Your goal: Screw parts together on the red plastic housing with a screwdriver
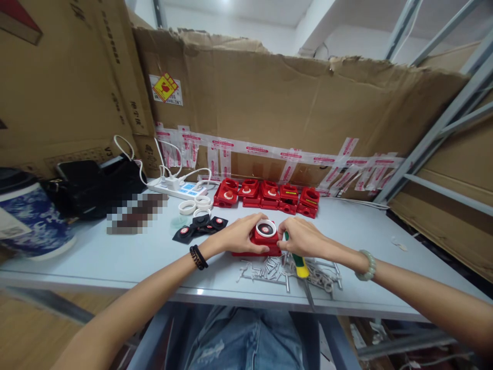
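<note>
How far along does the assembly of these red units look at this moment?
Done, apparently: five red units lined up at the back. In hand: both hands, left hand and right hand, grip one red unit with a white ring. Left: black parts, loose white rings and the screw pile; the screwdriver lies under the right hand.

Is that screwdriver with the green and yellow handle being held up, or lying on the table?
Lying flat: the screwdriver rests on the table among screws, under the right hand.
</note>
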Available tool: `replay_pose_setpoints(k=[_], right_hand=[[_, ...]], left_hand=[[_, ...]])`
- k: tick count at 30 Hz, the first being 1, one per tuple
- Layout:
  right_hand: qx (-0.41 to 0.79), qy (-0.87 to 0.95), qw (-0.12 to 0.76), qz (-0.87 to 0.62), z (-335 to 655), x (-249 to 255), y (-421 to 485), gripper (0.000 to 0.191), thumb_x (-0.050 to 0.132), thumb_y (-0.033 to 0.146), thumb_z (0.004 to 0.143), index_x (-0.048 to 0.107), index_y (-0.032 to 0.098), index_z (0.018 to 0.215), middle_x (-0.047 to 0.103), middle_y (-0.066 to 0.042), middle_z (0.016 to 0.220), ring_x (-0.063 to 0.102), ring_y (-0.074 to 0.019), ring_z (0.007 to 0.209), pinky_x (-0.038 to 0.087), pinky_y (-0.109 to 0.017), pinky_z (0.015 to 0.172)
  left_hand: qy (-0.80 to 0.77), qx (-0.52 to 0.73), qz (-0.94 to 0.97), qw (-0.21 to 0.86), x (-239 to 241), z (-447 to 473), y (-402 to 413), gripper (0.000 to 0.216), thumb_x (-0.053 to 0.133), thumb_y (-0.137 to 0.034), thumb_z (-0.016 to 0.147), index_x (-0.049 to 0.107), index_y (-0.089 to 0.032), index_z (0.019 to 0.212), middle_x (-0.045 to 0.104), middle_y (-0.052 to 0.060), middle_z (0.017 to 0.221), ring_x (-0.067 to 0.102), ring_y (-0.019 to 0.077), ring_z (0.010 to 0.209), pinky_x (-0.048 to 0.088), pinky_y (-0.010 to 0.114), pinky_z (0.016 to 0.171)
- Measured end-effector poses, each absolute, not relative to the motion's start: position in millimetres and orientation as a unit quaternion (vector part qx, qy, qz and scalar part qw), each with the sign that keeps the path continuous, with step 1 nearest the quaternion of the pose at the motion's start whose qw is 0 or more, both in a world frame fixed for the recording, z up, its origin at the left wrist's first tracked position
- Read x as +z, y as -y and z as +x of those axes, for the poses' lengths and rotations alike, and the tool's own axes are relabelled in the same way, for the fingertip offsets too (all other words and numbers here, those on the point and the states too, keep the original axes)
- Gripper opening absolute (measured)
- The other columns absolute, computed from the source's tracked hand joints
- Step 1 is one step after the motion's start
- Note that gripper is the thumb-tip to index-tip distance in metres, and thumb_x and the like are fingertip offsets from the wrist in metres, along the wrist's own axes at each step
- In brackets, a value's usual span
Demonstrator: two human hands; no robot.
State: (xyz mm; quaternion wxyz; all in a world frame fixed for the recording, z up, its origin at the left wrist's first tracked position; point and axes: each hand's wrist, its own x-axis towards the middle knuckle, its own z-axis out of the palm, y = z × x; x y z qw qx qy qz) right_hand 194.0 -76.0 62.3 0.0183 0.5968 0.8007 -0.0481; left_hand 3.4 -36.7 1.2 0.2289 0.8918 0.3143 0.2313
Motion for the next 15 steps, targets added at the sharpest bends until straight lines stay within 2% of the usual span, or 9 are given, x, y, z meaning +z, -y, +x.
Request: replay_pose_setpoints(k=[5, 10, 15], right_hand=[[-0.055, -0.785, 0.002, 0.617, 192.6, 63.0, 77.8, 0.021, 0.062, 0.035, 0.061, 0.066, 0.022, 0.077, 0.066, -0.004, 0.074, 0.06, -0.0195, 0.072, 0.033, -0.025, 0.056], [-0.035, -0.793, 0.016, 0.609, 192.0, 68.3, 78.2, 0.023, 0.06, 0.044, 0.07, 0.065, 0.021, 0.071, 0.067, -0.006, 0.074, 0.061, -0.0207, 0.076, 0.033, -0.026, 0.058], [-0.033, -0.8, 0.031, 0.598, 194.2, 65.3, 77.2, 0.018, 0.059, 0.039, 0.072, 0.065, 0.022, 0.073, 0.067, -0.005, 0.072, 0.062, -0.0199, 0.074, 0.032, -0.026, 0.057]], left_hand=[[-0.314, 0.235, 0.891, 0.228, 0.8, 3.0, 35.8, 0.066, 0.07, -0.046, 0.067, 0.042, -0.021, 0.121, 0.056, 0.01, 0.118, 0.055, 0.0269, 0.105, 0.044, 0.036, 0.09], [-0.313, 0.231, 0.894, 0.223, 0.3, 3.4, 35.3, 0.066, 0.069, -0.049, 0.068, 0.042, -0.02, 0.12, 0.055, 0.011, 0.119, 0.055, 0.0272, 0.106, 0.044, 0.037, 0.091], [-0.316, 0.226, 0.893, 0.227, 2.4, 3.6, 36.6, 0.066, 0.068, -0.049, 0.068, 0.042, -0.02, 0.121, 0.054, 0.011, 0.121, 0.054, 0.0276, 0.108, 0.043, 0.037, 0.092]])
